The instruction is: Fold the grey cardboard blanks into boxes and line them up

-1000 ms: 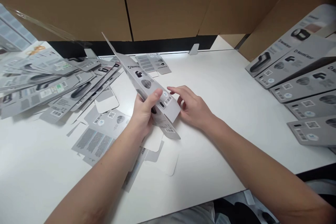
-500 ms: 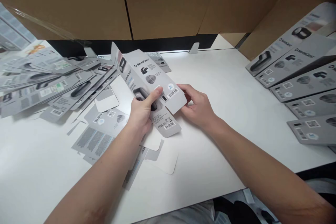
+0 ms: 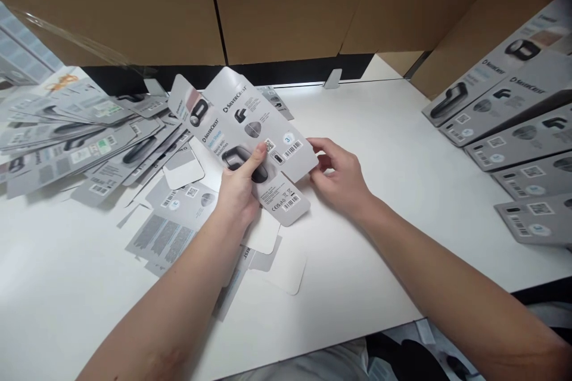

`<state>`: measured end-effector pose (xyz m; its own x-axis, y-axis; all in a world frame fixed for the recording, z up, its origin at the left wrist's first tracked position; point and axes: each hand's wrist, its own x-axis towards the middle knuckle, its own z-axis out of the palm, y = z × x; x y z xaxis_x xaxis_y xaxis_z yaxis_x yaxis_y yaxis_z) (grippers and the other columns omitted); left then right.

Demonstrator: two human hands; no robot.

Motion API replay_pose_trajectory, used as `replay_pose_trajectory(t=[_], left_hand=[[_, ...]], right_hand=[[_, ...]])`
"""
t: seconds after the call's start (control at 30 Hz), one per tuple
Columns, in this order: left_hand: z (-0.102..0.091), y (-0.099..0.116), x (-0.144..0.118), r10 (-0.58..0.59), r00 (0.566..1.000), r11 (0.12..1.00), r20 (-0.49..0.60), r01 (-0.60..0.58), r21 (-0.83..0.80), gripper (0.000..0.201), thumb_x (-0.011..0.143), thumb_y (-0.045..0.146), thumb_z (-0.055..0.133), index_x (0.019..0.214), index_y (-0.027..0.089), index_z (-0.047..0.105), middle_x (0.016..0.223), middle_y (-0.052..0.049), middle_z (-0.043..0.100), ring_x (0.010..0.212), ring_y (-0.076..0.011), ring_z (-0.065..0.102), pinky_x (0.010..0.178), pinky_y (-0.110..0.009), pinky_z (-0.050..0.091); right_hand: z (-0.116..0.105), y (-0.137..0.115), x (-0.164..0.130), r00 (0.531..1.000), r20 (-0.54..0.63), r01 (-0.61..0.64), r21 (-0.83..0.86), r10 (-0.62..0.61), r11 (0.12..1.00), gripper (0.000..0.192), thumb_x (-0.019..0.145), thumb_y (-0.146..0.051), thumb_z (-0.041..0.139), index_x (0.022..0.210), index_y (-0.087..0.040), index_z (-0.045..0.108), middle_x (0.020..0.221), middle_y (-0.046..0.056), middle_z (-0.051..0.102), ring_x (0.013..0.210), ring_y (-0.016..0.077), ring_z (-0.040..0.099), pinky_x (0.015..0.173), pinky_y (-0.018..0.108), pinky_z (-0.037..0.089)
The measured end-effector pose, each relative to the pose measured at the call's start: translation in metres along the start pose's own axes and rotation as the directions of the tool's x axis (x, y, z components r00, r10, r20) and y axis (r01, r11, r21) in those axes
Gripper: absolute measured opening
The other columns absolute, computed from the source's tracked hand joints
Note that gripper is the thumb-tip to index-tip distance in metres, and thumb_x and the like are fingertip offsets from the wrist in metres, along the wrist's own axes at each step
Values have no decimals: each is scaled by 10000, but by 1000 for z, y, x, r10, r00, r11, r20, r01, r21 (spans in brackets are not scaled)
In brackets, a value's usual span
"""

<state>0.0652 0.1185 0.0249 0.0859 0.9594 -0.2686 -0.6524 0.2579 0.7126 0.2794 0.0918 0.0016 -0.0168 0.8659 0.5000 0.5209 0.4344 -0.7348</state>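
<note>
Flat carton [image 3: 250, 131] has swung printed-face up now, so it's opening out. Left hand [image 3: 239, 190] pinches its middle, thumb on top; right hand [image 3: 342, 175] nips the near-right edge, above the table [image 3: 402, 149].

Both forearms are bare from the elbow down, with no sleeves in sight, and no watch, band or bracelet sits at either wrist. The left hand [image 3: 236, 193] and the right hand [image 3: 342, 181] wear no gloves and no rings. The fingernails are short and plain. Low at the frame's edge, light-coloured clothing shows at the lap.
</note>
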Motion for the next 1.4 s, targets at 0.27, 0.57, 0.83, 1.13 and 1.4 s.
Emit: replay_pose_trajectory(t=[0.27,0.57,0.83,1.13,1.4], left_hand=[[0,1,1,21,1000,1000,14,-21,12,550,731,359,1176,1177,239,877,1345,-82,929,1381,-378,851,1177,-514,717],[2,4,-10,-127,977,959,170,77,271,570,829,541,1112,1251,219,905,1348,-136,925,1311,-409,870,1079,-505,732],[-1,3,-7,-105,990,958,99,74,277,517,785,422,1118,1192,199,891,1282,-148,919,1196,-402,881,1061,-564,726],[-5,1,-7,-81,985,924,155,16,383,428,761,373,1106,1103,206,910,1258,-148,928,1204,-406,877,1105,-590,702],[-7,1,-11,-144,955,810,259,-36,585,297,826,393,1052,1018,215,910,1111,-142,919,1057,-381,862,999,-564,679]], right_hand=[[5,-15,-1,981,-22,-182,258,194,949,528,1096,-711,830,1429,-306,769,1020,10,854,709,183,778,646,345,675],[-2,-31,7,935,50,-336,437,350,834,522,960,-757,956,927,-253,826,914,26,800,801,205,730,719,356,616],[-4,-27,4,843,228,-537,412,487,736,574,786,-748,1089,824,-226,854,893,60,833,777,219,734,678,353,578],[-8,-24,10,745,341,-656,530,573,538,580,826,-786,1041,901,-236,875,905,84,873,786,269,818,703,404,677],[-5,-28,6,746,352,-660,510,566,552,545,717,-552,1170,1098,-247,928,1192,107,939,1049,343,898,926,505,761]])
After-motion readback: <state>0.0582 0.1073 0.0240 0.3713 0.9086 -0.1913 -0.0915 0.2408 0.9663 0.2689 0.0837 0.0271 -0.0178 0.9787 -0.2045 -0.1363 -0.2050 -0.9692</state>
